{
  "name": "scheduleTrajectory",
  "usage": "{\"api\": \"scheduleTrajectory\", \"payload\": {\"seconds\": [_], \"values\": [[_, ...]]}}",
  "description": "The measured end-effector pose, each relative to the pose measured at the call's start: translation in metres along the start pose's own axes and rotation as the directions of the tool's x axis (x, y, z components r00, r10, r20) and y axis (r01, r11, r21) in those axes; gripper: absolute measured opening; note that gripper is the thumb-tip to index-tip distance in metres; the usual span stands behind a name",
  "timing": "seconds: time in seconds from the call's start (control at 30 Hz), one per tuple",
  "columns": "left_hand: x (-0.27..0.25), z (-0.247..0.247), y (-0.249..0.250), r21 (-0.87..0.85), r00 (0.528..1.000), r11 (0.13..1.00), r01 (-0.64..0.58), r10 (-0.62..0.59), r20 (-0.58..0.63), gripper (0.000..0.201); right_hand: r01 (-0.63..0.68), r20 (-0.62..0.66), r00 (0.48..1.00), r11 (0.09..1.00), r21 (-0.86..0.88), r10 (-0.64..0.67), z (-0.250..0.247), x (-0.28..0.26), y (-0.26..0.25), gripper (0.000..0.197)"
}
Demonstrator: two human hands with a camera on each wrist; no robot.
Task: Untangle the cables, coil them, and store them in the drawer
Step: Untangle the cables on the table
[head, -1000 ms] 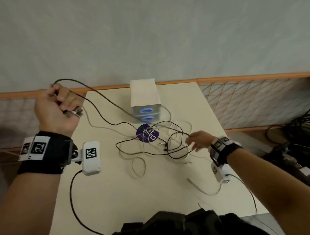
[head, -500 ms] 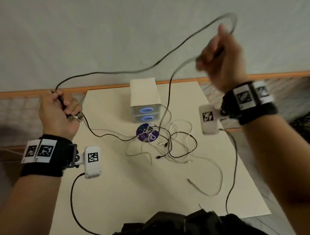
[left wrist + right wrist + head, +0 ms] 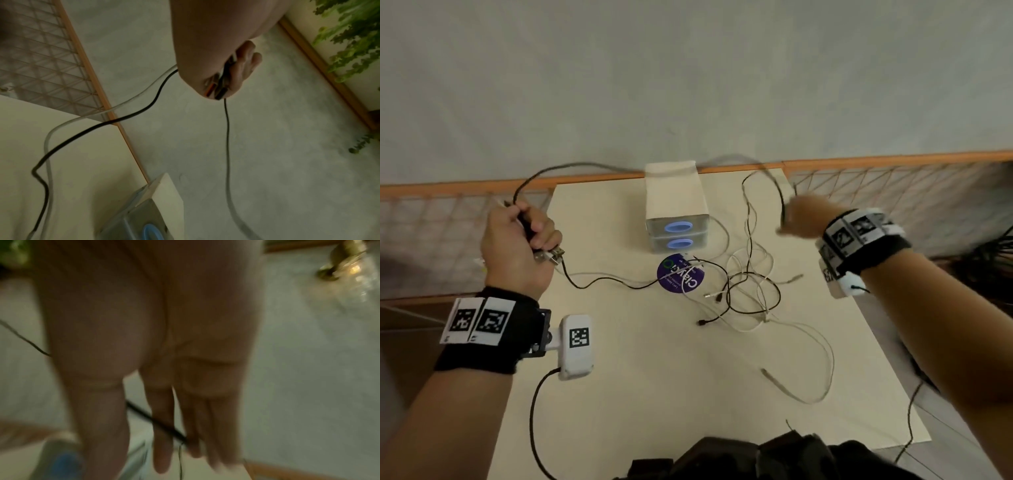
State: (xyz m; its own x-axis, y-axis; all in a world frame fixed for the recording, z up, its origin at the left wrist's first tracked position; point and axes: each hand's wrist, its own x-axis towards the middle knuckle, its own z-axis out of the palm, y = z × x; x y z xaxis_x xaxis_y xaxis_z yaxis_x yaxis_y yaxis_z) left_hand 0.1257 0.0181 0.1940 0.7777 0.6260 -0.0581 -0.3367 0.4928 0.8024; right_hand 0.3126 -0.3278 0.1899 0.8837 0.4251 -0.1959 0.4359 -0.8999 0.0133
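**A:** From the head view, where is the black cable (image 3: 599,167) relative to each grip?

**B:** The left hand (image 3: 517,246) is a fist, curled round the black cable, raised above the left edge of the counter (image 3: 654,377). A metal plug (image 3: 553,255) pokes out below the fingers. From the top of the fist the cable arcs up and right, behind the drawer box (image 3: 674,202), to the right hand (image 3: 803,219). That hand is lifted over the counter's far right corner and blurred; the cable meets it at the fingertips.

**A:** And the rest of the cables?

**B:** A tangle of cables (image 3: 746,291), black and white, lies on the counter in front of the drawer box, partly over a round purple sticker (image 3: 679,278). I can't count the strands. The box shows two drawers with blue oval handles, both pushed in.

**A:** The left wrist view?

**B:** The fingers (image 3: 242,71) are clenched on plug ends. Two strands, one black (image 3: 92,128) and one pale cable (image 3: 61,126), run down to the counter; a third thin black one hangs straight down.

**A:** The right wrist view?

**B:** Blurred. The fingers (image 3: 162,434) point down, nearly straight, and the black cable crosses behind them. Whether this grip pinches it, I cannot tell.
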Motion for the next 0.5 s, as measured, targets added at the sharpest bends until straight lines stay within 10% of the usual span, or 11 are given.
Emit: {"api": "scheduleTrajectory", "payload": {"seconds": [0.1, 0.23, 0.37, 0.5], "values": [[-0.005, 0.004, -0.006, 0.042, 0.999, 0.999, 0.028, -0.029, 0.020, 0.009, -0.055, 0.405, 0.909, 0.992, -0.112, 0.096, 0.043, -0.008, -0.011, 0.050], [-0.012, 0.010, -0.018, 0.121, 0.991, 0.989, 0.088, -0.100, 0.092, 0.006, 0.058, 0.303, 0.953, 0.993, -0.108, -0.022, 0.066, -0.025, -0.059, 0.015], [-0.017, 0.015, -0.028, 0.215, 0.966, 0.958, 0.190, -0.221, 0.134, 0.024, 0.050, 0.595, 0.747, 0.917, 0.397, -0.298, 0.100, -0.025, -0.119, 0.019], [-0.025, 0.015, -0.032, 0.409, 0.946, 0.892, 0.193, -0.280, 0.164, 0.021, 0.189, 0.372, 0.887, 0.949, 0.252, -0.275, 0.146, 0.011, -0.128, 0.054]]}}
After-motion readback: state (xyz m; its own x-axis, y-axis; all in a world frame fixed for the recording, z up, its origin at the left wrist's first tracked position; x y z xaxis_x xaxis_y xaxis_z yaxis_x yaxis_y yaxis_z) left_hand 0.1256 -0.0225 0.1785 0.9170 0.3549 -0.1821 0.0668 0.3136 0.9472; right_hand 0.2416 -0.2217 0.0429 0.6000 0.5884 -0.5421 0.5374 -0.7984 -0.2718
